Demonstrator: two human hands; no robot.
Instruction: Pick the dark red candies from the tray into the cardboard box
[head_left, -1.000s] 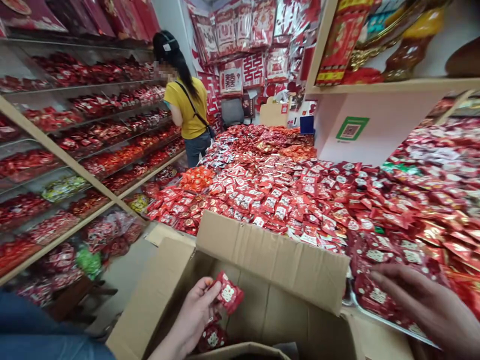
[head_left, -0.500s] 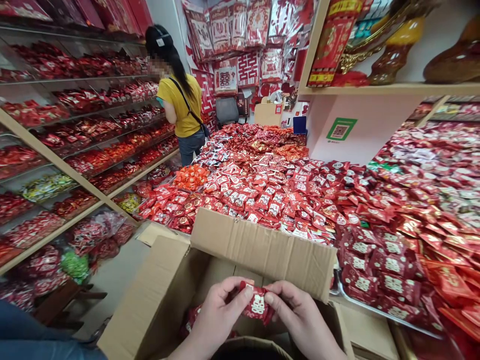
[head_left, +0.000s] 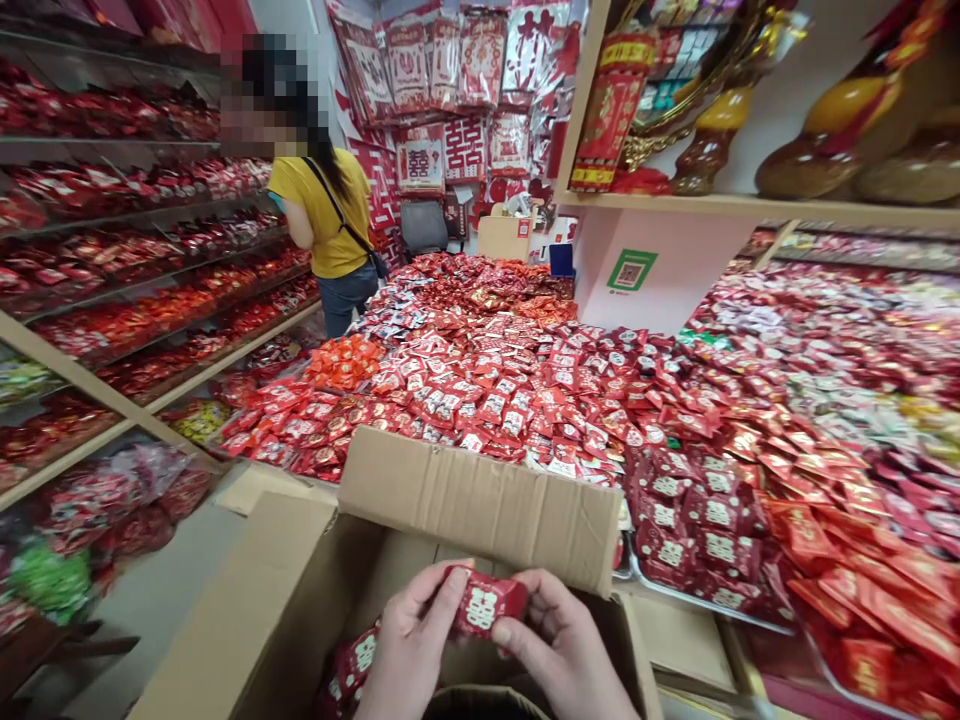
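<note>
A small dark red wrapped candy packet (head_left: 480, 603) with a pale double-happiness print is held over an open cardboard box (head_left: 480, 500). My left hand (head_left: 420, 630) pinches its left end between thumb and fingers. At its right end, my right hand (head_left: 551, 635) grips it the same way. Inside the box, at the lower left, lie similar dark red packets (head_left: 356, 660), partly covered by my left hand and wrist. More packets of the same look fill a metal tray (head_left: 712, 607) to the right of the box.
Heaps of red packets (head_left: 480, 380) cover the display table beyond the box. Stocked shelves (head_left: 150, 220) line the left side. A person in a yellow top (head_left: 330, 210) stands by them. A wooden shelf (head_left: 712, 203) with gourd ornaments overhangs at the upper right.
The view has turned slightly right, so the surroundings sit further left. Both hands keep hold of the candy packet, which now lies flatter and shows its print.
</note>
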